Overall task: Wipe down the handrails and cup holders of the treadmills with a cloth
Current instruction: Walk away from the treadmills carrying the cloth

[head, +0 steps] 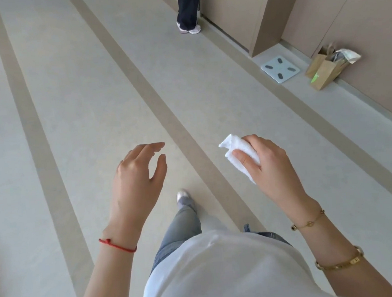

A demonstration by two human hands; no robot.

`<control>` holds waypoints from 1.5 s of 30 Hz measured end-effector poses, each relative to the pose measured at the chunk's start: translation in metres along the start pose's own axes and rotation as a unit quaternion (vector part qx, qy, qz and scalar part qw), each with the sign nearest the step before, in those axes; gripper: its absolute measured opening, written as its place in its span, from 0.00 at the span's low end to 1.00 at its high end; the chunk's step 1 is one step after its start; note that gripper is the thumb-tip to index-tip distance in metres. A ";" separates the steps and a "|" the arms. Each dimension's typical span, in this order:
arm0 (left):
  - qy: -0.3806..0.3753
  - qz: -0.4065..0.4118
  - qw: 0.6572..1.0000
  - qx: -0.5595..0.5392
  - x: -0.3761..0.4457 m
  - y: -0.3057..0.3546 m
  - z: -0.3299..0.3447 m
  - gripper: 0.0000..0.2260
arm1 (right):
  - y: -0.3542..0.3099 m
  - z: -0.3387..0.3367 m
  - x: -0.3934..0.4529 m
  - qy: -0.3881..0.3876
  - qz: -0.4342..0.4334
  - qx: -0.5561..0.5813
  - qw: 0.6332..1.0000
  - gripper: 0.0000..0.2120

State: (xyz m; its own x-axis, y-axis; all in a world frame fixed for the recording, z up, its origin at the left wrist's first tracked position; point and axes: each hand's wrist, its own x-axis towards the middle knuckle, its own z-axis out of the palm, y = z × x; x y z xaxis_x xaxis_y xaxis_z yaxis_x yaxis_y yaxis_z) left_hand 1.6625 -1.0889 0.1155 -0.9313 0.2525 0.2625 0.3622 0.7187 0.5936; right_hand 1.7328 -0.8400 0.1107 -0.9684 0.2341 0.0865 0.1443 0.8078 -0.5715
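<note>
My right hand [269,163] holds a folded white cloth [239,154], thumb pressed on its top and fingers curled around it. My left hand [138,174] hangs in the air to the left of it, fingers loosely bent and holding nothing. Both hands are over bare floor, above my own leg and shoe. No treadmill, handrail or cup holder is in view.
Grey floor with darker stripes [162,104] runs ahead. A person's legs [187,9] stand at the far top by a brown wall [239,9]. A pale blue bathroom scale [280,68] and brown paper bags [325,70] sit along the wall at right.
</note>
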 end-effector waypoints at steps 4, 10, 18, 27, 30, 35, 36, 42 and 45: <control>0.002 0.010 1.000 -0.006 0.084 -0.030 0.019 0.10 | -0.002 0.021 0.084 0.008 0.001 0.006 1.000 0.11; 0.009 0.033 0.999 -0.011 0.231 -0.072 0.032 0.10 | -0.013 0.042 0.223 0.022 0.012 0.005 1.000 0.11; -0.024 0.074 0.997 -0.011 0.409 -0.106 0.044 0.10 | -0.024 0.057 0.385 0.058 0.055 0.030 0.996 0.12; -0.053 0.111 0.992 -0.022 0.569 -0.129 0.093 0.09 | -0.003 0.068 0.532 0.079 0.083 0.023 0.993 0.13; -0.060 0.106 0.992 -0.032 0.624 -0.132 0.116 0.10 | 0.013 0.067 0.589 0.074 0.088 0.019 0.993 0.13; -0.073 0.107 0.991 -0.040 0.726 -0.124 0.152 0.10 | 0.040 0.053 0.691 0.081 0.088 0.016 0.993 0.14; -0.073 0.111 0.990 -0.040 0.747 -0.121 0.159 0.10 | 0.045 0.050 0.711 0.084 0.088 0.015 0.992 0.14; -0.075 0.123 0.989 -0.043 0.859 -0.108 0.194 0.11 | 0.072 0.033 0.821 0.098 0.086 0.009 0.991 0.12; -0.080 0.133 0.987 -0.043 0.905 -0.107 0.210 0.10 | 0.082 0.032 0.866 0.097 0.095 0.015 0.991 0.13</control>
State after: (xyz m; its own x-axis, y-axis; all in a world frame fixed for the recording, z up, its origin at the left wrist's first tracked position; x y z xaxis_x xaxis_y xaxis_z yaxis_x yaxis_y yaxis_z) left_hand 0.7723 -0.8011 0.1297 -0.7950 0.5285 0.2976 0.5896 0.5582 0.5837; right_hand 0.8993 -0.5883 0.1127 -0.8663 0.4828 0.1282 0.3119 0.7233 -0.6161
